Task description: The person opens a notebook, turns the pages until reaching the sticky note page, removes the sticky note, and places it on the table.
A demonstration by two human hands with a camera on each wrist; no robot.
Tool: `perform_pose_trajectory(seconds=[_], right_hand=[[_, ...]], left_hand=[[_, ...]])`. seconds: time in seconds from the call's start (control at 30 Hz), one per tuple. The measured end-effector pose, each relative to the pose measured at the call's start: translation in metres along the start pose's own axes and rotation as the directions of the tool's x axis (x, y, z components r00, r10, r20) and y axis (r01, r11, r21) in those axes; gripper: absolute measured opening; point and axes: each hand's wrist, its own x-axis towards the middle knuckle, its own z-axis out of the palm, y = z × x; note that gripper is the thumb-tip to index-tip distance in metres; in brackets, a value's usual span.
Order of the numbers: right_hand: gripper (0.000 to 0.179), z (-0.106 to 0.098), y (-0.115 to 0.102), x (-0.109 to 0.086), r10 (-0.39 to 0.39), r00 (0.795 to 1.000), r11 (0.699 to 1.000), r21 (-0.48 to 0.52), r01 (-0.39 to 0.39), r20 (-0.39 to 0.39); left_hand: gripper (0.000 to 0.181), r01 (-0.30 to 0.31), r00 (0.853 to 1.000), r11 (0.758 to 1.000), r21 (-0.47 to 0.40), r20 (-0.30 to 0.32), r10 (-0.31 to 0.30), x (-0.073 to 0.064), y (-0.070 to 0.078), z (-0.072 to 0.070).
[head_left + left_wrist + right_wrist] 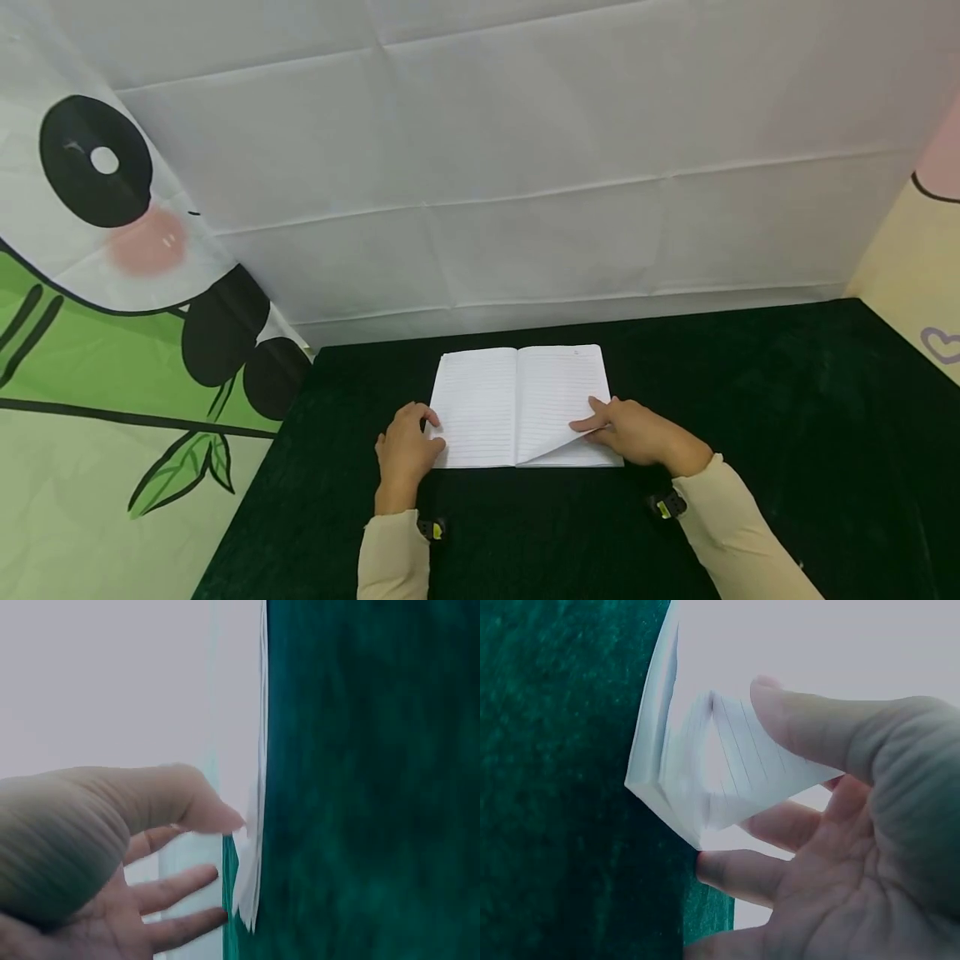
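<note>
The rectangular white paper notebook (480,408) has grey ruled lines; the cloth-covered worktop (757,408) is dark green, the fabric sleeves (393,557) cream.

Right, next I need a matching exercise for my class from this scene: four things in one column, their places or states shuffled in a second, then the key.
Things
1. White notebook with ruled pages
2. Person's bare left hand
3. Person's bare right hand
4. Creased white backdrop

Places or states
A. Beyond the far edge of the dark green cloth
B. Holding a thin ruled page with its lower edge raised
C. Spread open on the cloth
D. At the notebook's left edge

Pairs: 1-C, 2-D, 3-B, 4-A
</note>
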Motion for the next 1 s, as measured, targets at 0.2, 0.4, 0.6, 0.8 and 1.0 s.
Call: perform_pose_trajectory(seconds=[0.2, 0.4, 0.6, 0.8, 1.0], right_hand=[[0.027, 0.001, 0.004, 0.004, -0.008, 1.0, 1.0, 0.029, 0.009, -0.021], [0.024, -0.003, 0.007, 0.004, -0.043, 0.999, 0.997, 0.062, 0.045, -0.027], [0.019, -0.009, 0.01, 0.004, -0.057, 0.998, 0.995, 0.075, 0.059, -0.036], [0.025, -0.009, 0.013, 0.008, -0.022, 0.998, 0.998, 0.053, 0.025, -0.052], [0.04, -0.009, 0.013, 0.009, 0.015, 0.997, 0.999, 0.039, -0.012, -0.076]], left_hand=[[0.021, -0.114, 0.985, 0.993, -0.003, 0.131, 0.113, -0.005, 0.013, 0.007], [0.018, -0.207, 0.951, 0.978, -0.014, 0.231, 0.205, -0.009, 0.023, 0.014], [0.012, -0.285, 0.903, 0.954, -0.088, 0.308, 0.299, -0.016, 0.045, 0.028], [0.011, -0.385, 0.834, 0.918, -0.091, 0.391, 0.389, -0.027, 0.071, 0.046], [0.034, -0.408, 0.837, 0.913, -0.007, 0.397, 0.377, -0.035, 0.081, 0.051]])
